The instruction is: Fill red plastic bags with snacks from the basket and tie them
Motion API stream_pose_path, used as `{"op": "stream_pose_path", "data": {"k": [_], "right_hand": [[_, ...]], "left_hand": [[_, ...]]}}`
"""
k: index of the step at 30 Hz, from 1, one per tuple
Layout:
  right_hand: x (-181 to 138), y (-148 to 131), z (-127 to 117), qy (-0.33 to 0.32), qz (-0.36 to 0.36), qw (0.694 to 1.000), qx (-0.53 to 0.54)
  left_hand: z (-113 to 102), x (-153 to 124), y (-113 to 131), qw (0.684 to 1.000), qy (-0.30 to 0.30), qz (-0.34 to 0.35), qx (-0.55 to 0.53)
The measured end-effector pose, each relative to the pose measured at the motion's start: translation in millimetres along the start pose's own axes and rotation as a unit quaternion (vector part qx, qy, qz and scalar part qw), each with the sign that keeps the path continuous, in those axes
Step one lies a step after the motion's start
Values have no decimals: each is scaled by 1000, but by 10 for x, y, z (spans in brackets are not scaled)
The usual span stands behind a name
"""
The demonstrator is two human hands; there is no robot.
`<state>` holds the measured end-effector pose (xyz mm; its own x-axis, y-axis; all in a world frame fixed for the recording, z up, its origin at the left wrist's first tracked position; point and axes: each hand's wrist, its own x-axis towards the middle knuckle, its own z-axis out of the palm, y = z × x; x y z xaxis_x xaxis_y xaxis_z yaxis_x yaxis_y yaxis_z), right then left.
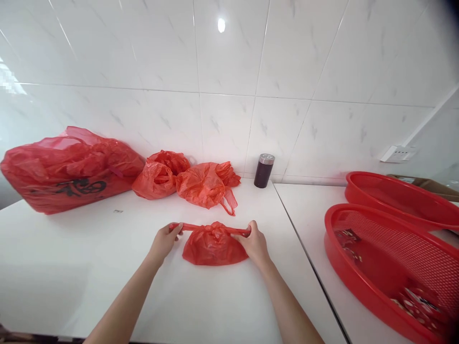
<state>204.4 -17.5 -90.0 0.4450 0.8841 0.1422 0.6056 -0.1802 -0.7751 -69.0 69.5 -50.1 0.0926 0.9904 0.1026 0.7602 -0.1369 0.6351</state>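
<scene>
A small red plastic bag [215,248] rests on the white table in front of me, its neck gathered into a knot at the top. My left hand [168,237] pinches one handle, pulled out to the left. On the other side my right hand [254,241] grips the opposite handle, stretched to the right. Both handles look taut and nearly level. What the bag contains cannot be made out through the plastic.
Behind stand two more red bags, one crumpled and tied [202,184], one with loops [156,179], and a large red bag [82,172]. A dark tumbler [264,171] is near the wall. Red baskets [332,234] with small packets occupy the right table.
</scene>
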Motion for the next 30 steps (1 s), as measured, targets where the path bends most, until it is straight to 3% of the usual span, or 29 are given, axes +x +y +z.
{"op": "stream_pose_path", "data": {"k": [2, 4, 6, 8, 11, 14, 19, 22, 26, 30], "right_hand": [[7, 0, -11, -6, 8, 1000, 18], [10, 7, -21, -19, 16, 999, 32], [7, 24, -37, -34, 15, 998, 51], [-2, 55, -68, -46, 6, 994, 102], [6, 112, -132, -33, -4, 978, 207], [57, 148, -172, -3, 37, 976, 216], [88, 155, -126, -29, 63, 990, 122], [51, 165, -73, -38, 57, 994, 88], [128, 121, 1, -10, 31, 997, 72], [481, -96, 108, 30, -54, 996, 71]], "left_hand": [[-42, -16, 135, 999, 47, 23, -4], [16, -46, 345, 994, 50, 96, 11], [139, -87, 561, 982, -12, 185, 38], [245, -118, 701, 969, -83, 224, 64], [196, -131, 676, 975, -117, 172, 77], [-156, -160, 405, 988, -100, 89, 82], [-925, -290, -184, 987, 30, -70, 141], [-1187, -364, -409, 968, 117, -127, 181], [-1163, -473, -455, 952, 202, -119, 198], [-747, -545, -301, 981, 161, -37, 104]]}}
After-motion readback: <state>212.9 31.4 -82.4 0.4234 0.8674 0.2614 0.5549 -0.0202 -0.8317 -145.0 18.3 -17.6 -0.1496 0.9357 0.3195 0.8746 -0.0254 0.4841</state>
